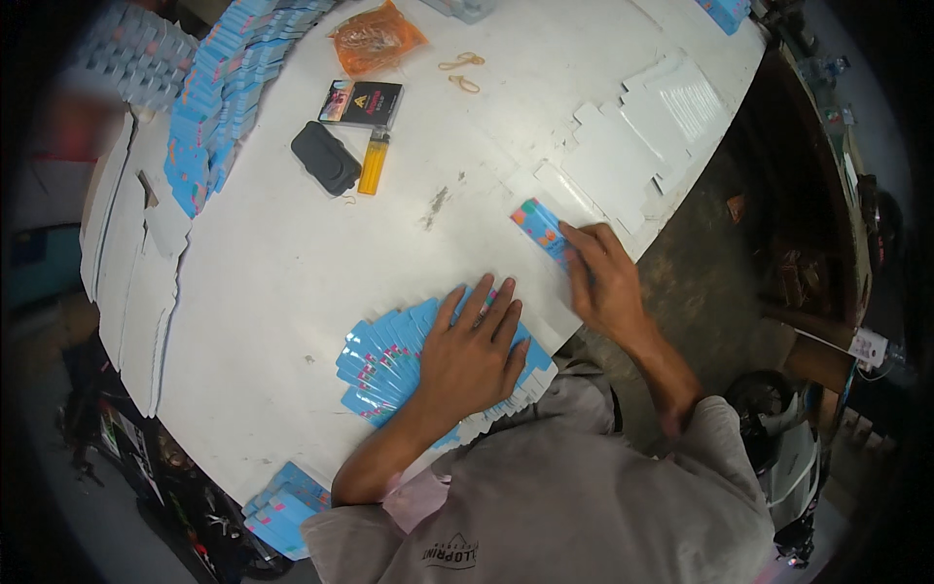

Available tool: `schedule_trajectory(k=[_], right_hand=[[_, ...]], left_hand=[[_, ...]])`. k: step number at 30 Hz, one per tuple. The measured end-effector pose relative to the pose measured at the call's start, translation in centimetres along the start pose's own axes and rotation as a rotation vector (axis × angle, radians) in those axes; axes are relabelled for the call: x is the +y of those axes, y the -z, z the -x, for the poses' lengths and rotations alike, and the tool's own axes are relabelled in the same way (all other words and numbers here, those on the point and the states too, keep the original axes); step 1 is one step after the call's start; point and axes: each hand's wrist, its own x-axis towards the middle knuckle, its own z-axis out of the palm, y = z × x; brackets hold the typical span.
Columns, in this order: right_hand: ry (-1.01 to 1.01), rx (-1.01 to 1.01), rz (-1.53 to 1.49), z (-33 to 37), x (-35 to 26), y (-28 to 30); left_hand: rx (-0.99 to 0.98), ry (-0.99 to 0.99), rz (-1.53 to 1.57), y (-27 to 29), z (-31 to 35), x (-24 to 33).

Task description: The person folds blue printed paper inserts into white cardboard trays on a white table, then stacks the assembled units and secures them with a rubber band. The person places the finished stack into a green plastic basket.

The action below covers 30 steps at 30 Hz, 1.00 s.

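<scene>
My left hand (pixel 474 352) lies flat with its fingers spread over a fan of blue printed card blanks (pixel 381 362) at the table's near edge. The blanks overlap one another and show small pink and green marks. To the right, my right hand (pixel 605 274) pinches a small blue printed carton (pixel 538 228) between thumb and fingers. Orange and pink patches show on the carton's far end; its near end is hidden by the fingers. The carton is just above or on the white table (pixel 282 292); I cannot tell which.
White card blanks (pixel 623 146) overlap at the right edge. Long rows of blue cartons (pixel 219 97) stand far left, above white sheets (pixel 126 282). Farther back lie an orange bag (pixel 375 39), rubber bands (pixel 462 63), a dark box (pixel 362 103), a black case (pixel 324 158) and a yellow lighter (pixel 374 164).
</scene>
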Motion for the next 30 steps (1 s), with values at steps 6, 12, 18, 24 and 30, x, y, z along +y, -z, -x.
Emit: schedule_trajectory(k=[6, 12, 18, 24, 30], right_hand=[[-0.106, -0.153, -0.25, 2.1, -3.2, -0.6], [-0.249, -0.11, -0.182, 1.0, -1.1, -0.6], [0.074, 0.074, 0.08, -0.8, 3.7, 0.1], [0.19, 0.001, 0.262, -0.1, -0.8, -0.6], [-0.261, -0.465, -0.102, 2.5, -1.5, -0.3]], left_hand=[[0.001, -0.022, -0.115, 0.1, -0.4, 0.0], [-0.055, -0.075, -0.058, 0.0, -0.6, -0.4], [-0.02, -0.092, 0.089, -0.5, -0.6, -0.8], [0.012, -0.036, 0.027, -0.2, -0.7, 0.1], [-0.095, -0.097, -0.062, 0.3, -0.9, 0.2]])
